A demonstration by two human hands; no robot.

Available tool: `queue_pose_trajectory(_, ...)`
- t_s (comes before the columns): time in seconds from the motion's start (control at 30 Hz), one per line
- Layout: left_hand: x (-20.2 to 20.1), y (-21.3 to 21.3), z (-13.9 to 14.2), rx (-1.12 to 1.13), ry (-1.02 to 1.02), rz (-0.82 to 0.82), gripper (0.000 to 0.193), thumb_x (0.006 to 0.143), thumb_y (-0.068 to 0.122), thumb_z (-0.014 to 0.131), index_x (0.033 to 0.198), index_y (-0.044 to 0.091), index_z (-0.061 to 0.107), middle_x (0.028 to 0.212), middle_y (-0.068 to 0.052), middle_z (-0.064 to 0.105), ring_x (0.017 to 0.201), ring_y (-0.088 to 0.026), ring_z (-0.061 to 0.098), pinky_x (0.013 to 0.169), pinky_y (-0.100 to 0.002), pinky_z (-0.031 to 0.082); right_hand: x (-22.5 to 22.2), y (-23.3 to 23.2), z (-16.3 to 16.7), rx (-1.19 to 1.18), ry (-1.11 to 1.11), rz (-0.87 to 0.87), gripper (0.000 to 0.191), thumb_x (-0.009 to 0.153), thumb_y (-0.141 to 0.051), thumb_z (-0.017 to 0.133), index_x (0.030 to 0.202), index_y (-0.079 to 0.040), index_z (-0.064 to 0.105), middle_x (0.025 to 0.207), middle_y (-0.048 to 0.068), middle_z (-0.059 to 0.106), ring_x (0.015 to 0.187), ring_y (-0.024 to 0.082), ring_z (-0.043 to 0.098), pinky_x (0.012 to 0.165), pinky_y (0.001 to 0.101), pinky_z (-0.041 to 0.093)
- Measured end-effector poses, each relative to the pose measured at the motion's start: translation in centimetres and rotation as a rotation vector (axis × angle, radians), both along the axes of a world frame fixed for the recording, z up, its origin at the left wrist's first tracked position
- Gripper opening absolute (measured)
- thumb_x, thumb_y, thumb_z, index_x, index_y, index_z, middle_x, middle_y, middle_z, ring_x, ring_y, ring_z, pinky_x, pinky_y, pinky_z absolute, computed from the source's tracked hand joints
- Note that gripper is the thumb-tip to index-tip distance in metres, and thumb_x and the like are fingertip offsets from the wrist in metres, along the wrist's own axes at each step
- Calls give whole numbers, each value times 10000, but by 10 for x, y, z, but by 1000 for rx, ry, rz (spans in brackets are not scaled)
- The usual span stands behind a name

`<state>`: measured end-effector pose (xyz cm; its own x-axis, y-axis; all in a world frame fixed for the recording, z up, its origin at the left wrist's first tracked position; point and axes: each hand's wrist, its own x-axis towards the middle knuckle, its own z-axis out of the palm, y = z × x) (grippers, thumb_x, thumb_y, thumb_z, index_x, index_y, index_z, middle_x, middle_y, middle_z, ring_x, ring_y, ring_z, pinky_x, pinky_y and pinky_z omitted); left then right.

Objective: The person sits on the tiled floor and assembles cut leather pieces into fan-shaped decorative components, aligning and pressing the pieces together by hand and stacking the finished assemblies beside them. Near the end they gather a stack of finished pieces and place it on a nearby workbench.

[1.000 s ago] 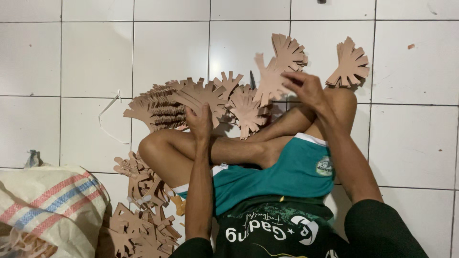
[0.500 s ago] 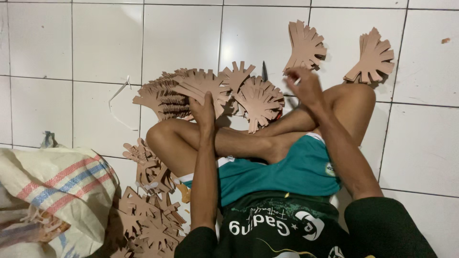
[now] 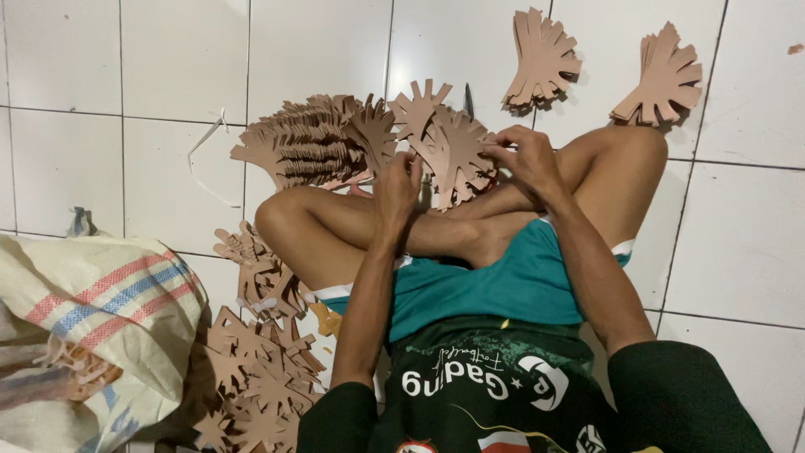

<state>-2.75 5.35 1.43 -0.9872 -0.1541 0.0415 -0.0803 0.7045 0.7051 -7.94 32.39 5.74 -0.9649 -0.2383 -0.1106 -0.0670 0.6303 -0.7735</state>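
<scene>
head cam | looks down, fwd | close, prob. seated | floor tiles [image 3: 168,59]

The white tile floor [image 3: 168,59] is carrying everything here. Two small stacks of brown cutouts [image 3: 543,57] [image 3: 664,74] are lying far off on the right, a big heap [image 3: 306,147] is sitting in the middle, and more cutouts [image 3: 256,369] are piling up near the left. A striped woven sack [image 3: 101,310] is lying at the near left, and a thin white scrap [image 3: 205,159] is lying just left of the big heap.

Brown fringed cutout [image 3: 449,155] upright above crossed shins
</scene>
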Motion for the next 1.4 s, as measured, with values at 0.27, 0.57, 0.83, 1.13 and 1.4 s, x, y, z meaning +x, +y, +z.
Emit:
queue_pose_trajectory(0.27,-12,27,-8,232,-226,-1,288,824,313,797,850,27,780,723,-104,766,658,-208,738,627,-347,567,-12,31,-9,-328,-334,91,248,944,-220,750,1034,11,759,966,113,755,895,140,690,804,267,552)
queue_pose_trajectory(0.57,-6,16,-8,750,-317,-27,222,981,253,690,983,36,644,783,-37,689,733,-114,647,687,-286,525,-3,8,-15,-108,-206,77,263,948,-243,745,1015,8,703,879,108,749,796,156,717,706,310,577)
queue_pose_trajectory(0.83,-7,11,-41,586,170,-39,178,1069,182,693,1014,25,631,1090,-113,677,1115,-197,599,852,-299,508,-6,-2,-12,-445,-347,112,214,991,-219,699,1011,-13,643,845,62,701,724,105,659,626,268,560)
queue_pose_trajectory(1.13,-8,-4,11,1135,-128,17,332,986,137,688,1251,6,538,1122,-111,735,995,-103,679,849,-175,534,-12,-26,-16,-459,-285,130,219,1012,-222,708,1051,-9,675,825,35,663,734,90,586,647,245,500)
queue_pose_trajectory(1.4,-12,-11,24,1217,-127,46,329,959,37,718,1223,-43,538,1048,-124,737,806,-103,628,629,-197,474,-19,-9,-8,-907,-399,-32,201,1029,-212,660,1121,-34,650,1013,35,687,943,104,675,829,258,570)
